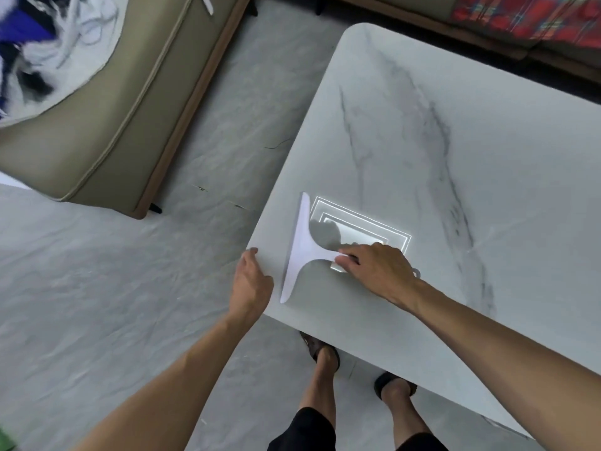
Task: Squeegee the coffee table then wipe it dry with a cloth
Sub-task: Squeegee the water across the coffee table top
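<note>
A white T-shaped squeegee (300,252) lies with its blade on the marble coffee table (455,177), close to the table's left edge. My right hand (374,270) is closed around the squeegee's handle. My left hand (252,281) rests at the table's left edge, fingers curled over the rim, holding nothing. A bright rectangular reflection (361,231) shines on the tabletop just beyond the squeegee. No cloth is in view.
An olive upholstered seat (107,109) with a pile of fabric (42,43) on it stands at the upper left. A sofa with a red patterned cover (527,14) runs along the far side. My feet (325,353) stand under the table's near edge on grey floor.
</note>
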A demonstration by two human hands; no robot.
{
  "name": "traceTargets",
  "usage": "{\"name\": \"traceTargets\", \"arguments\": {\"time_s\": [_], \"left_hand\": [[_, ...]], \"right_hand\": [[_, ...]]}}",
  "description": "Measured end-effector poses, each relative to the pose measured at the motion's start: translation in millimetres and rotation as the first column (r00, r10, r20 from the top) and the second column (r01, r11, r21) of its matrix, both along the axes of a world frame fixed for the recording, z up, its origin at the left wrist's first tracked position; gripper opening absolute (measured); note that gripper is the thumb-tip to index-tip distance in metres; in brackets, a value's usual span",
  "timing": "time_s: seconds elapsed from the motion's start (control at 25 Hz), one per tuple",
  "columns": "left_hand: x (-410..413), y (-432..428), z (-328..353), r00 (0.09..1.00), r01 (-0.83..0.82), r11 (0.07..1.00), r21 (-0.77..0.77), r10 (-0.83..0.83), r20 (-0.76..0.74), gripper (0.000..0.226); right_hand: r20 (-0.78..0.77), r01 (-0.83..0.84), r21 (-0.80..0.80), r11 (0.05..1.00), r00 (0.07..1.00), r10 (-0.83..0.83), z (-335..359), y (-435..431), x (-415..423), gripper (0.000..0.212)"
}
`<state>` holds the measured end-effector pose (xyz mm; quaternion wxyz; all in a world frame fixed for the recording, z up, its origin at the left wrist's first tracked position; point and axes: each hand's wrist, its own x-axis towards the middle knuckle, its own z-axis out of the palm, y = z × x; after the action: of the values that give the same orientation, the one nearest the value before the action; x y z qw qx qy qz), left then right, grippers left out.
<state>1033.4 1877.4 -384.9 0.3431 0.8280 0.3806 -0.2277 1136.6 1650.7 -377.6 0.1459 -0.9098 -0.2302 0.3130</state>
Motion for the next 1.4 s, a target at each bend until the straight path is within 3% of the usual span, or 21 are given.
{"name": "traceTargets", "arguments": {"time_s": [0.16,0.32,0.52,0.64,0.76,0.88,0.96,1.04,1.16,1.4], "left_hand": [[13,-51,0,0.963,0.264,0.964,0.038,-0.266,0.054,0.062],[17,-117,-2,0.878,0.474,0.88,-0.003,-0.473,0.067,0.062],[21,-161,-6,0.888,0.454,0.891,-0.011,-0.453,-0.076,0.063],[19,-159,-3,0.939,0.342,0.94,0.007,-0.342,-0.028,0.058],[9,-144,-1,0.982,0.189,0.982,-0.023,-0.188,0.005,0.054],[-13,-122,0,0.999,0.052,0.999,0.017,-0.052,-0.006,0.052],[-31,-109,-1,0.999,0.013,0.998,0.062,-0.011,-0.04,0.051],[-49,-104,-2,0.997,0.023,0.995,0.095,-0.015,-0.082,0.052],[-65,-120,-2,0.991,0.1,0.991,0.091,-0.091,-0.1,0.055],[-60,-212,-2,0.972,0.229,0.973,-0.001,-0.229,-0.062,0.06]], "right_hand": [[0.0,0.219,-0.05,0.974,0.976,-0.22,13,-101,-32,0.032],[-0.029,0.42,-0.201,0.885,0.901,-0.434,27,-203,-70,0.031],[0.046,0.499,-0.283,0.819,0.86,-0.508,46,-277,-102,0.037],[0.052,0.539,-0.246,0.806,0.837,-0.544,60,-278,-104,0.042],[-0.035,0.444,-0.118,0.888,0.892,-0.451,60,-230,-99,0.038],[-0.138,0.149,0.017,0.989,0.98,-0.145,41,-153,-98,0.037],[-0.165,-0.06,0.06,0.996,0.984,0.069,27,-109,-101,0.036],[-0.192,-0.161,0.055,0.985,0.967,0.168,14,-89,-105,0.037],[-0.152,-0.154,0.03,0.988,0.976,0.157,3,-114,-103,0.035],[-0.086,-0.018,-0.119,0.993,0.996,0.007,17,-278,-83,0.035]]}}
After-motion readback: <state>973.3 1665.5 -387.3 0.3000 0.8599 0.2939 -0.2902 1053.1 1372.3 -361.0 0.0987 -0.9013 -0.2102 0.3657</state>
